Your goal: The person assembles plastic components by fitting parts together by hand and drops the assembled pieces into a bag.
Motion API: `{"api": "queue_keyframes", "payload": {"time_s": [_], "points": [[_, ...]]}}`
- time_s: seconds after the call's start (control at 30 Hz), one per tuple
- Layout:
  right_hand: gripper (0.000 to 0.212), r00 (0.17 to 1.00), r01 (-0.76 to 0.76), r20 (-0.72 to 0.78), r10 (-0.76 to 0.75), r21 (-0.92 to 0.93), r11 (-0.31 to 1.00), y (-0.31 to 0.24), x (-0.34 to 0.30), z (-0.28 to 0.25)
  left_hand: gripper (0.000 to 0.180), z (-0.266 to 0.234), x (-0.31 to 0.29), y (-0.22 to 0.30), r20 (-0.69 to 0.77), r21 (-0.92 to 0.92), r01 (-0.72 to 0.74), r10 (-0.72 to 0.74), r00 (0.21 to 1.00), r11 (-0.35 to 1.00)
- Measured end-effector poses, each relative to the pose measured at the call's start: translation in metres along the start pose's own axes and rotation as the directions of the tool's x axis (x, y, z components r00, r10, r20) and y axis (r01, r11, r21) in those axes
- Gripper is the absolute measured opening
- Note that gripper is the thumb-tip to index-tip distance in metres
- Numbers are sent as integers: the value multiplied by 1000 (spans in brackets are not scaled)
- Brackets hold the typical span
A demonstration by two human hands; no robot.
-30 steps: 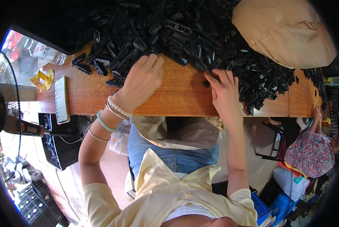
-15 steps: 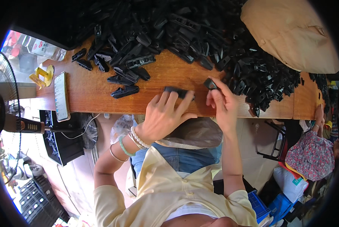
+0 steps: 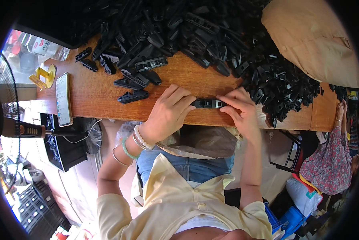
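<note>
A long black plastic part (image 3: 206, 103) lies crosswise near the front edge of the wooden table, between my two hands. The fingers of my left hand (image 3: 169, 110) pinch its left end. My right hand (image 3: 242, 111) closes thumb and fingers at its right end, where a small shiny grey-black area shows. Whether that is a separate small piece I cannot tell. Several similar long black parts (image 3: 133, 97) rest on the wood to the left. A heap of smaller black pieces (image 3: 273, 86) spreads just beyond my right hand.
More long black parts (image 3: 155, 34) pile up across the back of the table (image 3: 95, 92). A tan bag (image 3: 313, 44) stands back right. At left are a phone (image 3: 63, 100), a yellow holder (image 3: 44, 78) and a fan (image 3: 11, 124). An open bag (image 3: 203, 142) hangs below the front edge.
My right hand has come left and down with its small black piece to the long part's right end. My left hand has shifted left, off the part's top, to pinch its left end.
</note>
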State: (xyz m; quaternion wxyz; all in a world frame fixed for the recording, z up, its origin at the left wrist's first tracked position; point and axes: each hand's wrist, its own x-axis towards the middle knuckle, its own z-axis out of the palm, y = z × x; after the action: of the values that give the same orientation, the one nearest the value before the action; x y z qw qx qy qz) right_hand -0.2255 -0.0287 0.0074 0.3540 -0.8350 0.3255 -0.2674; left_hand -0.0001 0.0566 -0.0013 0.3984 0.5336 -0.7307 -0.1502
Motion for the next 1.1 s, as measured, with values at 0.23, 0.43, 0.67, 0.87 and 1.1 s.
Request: {"api": "queue_keyframes", "payload": {"time_s": [0.23, 0.43, 0.67, 0.87, 1.1], "points": [[29, 995, 100, -9, -102, -111, 989, -24, 10, 16, 26, 3, 3, -1, -15, 6, -113, 113, 993, 994], [29, 978, 27, 204, -43, 80, 996, -24, -25, 0, 29, -43, -30, 8, -290, 326, 90, 8, 957, 941], [28, 968, -47, -230, -103, -566, 823, -7, 4, -21, 13, -41, -49, -9, -269, 601, 90, 95, 958, 795], [28, 993, -15, -94, -78, -728, 686, -1, 19, -24, 21, 4, -45, 9, -219, 551, -95, 254, 942, 829], [33, 977, -107, -157, 142, 214, 971, -1, 6, -4, 48, 12, -58, 18, -40, 395, -186, 220, 975, 899]]}}
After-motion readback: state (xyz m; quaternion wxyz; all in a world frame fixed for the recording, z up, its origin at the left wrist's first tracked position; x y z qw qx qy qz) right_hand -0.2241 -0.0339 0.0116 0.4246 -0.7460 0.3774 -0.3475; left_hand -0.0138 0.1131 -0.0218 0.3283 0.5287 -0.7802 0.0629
